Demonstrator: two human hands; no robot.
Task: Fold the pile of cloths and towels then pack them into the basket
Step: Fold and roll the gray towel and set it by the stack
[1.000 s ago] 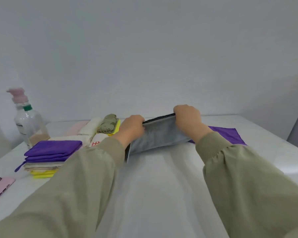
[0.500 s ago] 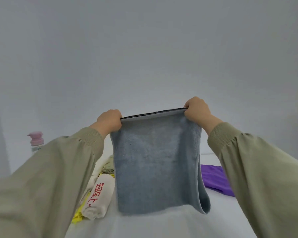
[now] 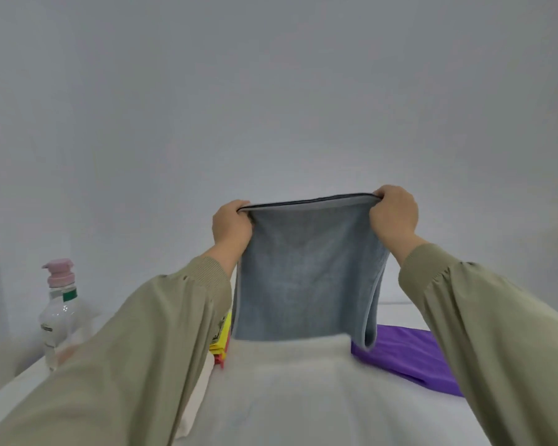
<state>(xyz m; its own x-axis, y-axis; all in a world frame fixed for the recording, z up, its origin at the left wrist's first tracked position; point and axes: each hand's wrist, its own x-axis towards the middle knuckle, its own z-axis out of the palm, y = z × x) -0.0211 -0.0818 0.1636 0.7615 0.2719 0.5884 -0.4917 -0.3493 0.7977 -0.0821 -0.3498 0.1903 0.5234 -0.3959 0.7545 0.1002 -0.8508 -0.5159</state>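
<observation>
Head view | left hand (image 3: 231,228), right hand (image 3: 395,215) pinch doubled grey terry towel (image 3: 306,278) by top corners | step: folding | next: lay flat, fold again

Yellow cloths (image 3: 221,336) mostly behind left sleeve (image 3: 149,342)

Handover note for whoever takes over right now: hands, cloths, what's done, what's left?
Hands: left hand pinches the top left corner of the grey towel; right hand pinches its top right corner.
Things: the grey towel hangs doubled above the table. The purple cloth lies spread on the table to the right. The yellow cloths show by the left sleeve and look folded.
Left: finish folding the grey towel, fold the purple cloth, pack everything. The basket is not in view.
</observation>
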